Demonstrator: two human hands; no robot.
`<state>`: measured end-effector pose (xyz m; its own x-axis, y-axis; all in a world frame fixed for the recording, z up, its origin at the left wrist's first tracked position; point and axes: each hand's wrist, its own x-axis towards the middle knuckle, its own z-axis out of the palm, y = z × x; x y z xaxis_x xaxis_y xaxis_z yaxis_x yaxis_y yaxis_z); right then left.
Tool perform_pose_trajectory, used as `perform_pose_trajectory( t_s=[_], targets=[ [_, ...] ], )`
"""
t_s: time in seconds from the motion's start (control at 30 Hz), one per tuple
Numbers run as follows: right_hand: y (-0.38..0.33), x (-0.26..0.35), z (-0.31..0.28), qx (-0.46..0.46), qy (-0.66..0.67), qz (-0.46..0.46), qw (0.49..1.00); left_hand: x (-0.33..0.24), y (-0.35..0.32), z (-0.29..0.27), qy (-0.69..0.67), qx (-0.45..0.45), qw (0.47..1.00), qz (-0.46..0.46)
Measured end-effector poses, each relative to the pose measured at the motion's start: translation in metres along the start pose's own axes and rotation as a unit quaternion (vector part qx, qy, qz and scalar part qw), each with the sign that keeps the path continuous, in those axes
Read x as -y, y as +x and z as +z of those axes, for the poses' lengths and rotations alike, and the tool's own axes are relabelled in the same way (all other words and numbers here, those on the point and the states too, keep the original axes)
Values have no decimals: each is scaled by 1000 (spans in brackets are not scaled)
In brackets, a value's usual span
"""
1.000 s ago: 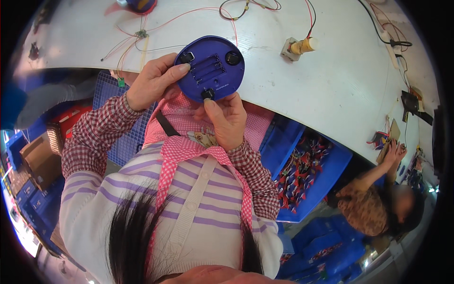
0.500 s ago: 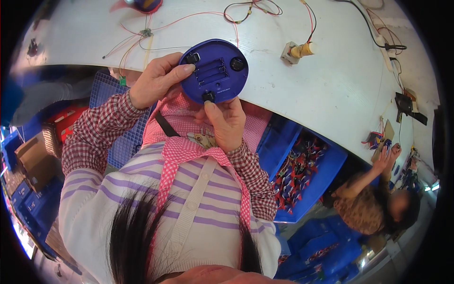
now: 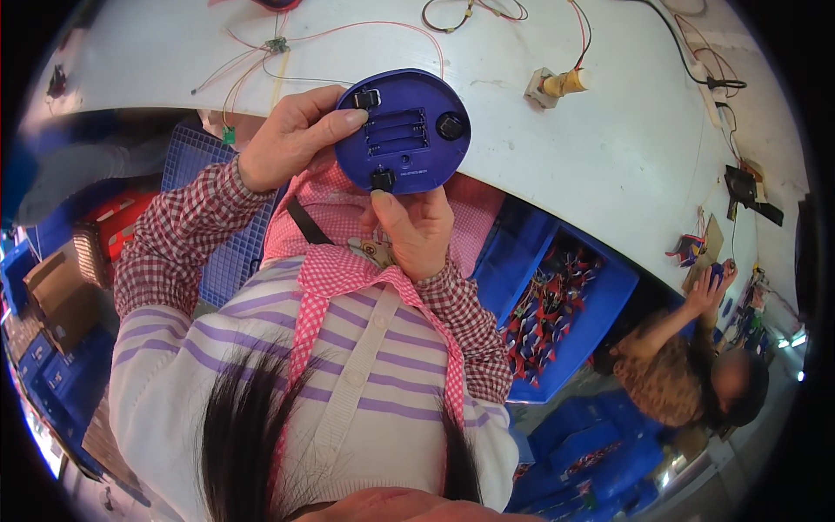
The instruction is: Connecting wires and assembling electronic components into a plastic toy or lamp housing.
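Blue disc (image 3: 403,132) pinched: left grip (image 3: 291,142) at upper-left edge, right grip (image 3: 419,233) at lower edge.

Both hands up in front of the torso, bare – left the farther out, right nearer and to its right. Left forearm (image 3: 187,230) slants far and right from a bent elbow; checked sleeve (image 3: 161,274) down to the wrist. Left hand (image 3: 287,143) closed in a pinch grip, back of hand largely visible, left thumb (image 3: 339,129) stretched to the right, fingertips out of sight beneath. Right forearm (image 3: 474,335) angles far and left, close to the body. Right hand (image 3: 419,233) half curled – right thumb (image 3: 389,211) extended far and left, other fingers bent, tips hidden; firmness of hold unclear.
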<state>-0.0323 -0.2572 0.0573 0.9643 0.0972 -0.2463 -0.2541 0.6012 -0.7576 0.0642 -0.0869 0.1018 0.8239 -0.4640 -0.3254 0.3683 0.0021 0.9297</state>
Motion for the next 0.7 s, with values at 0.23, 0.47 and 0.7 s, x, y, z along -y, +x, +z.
perform_pose_trajectory(
  t_s=[0.23,0.47,0.7],
  targets=[
    [-3,-1,1,2,10,-6,1000,5,3,3,-25,4,999,24],
    [-5,-4,-1,21,1,-18,1000,9,9,7,-18,-3,999,37],
    [-1,-7,-7,16,8,-18,1000,4,21,-5,-82,87,993,-10]
  ],
)
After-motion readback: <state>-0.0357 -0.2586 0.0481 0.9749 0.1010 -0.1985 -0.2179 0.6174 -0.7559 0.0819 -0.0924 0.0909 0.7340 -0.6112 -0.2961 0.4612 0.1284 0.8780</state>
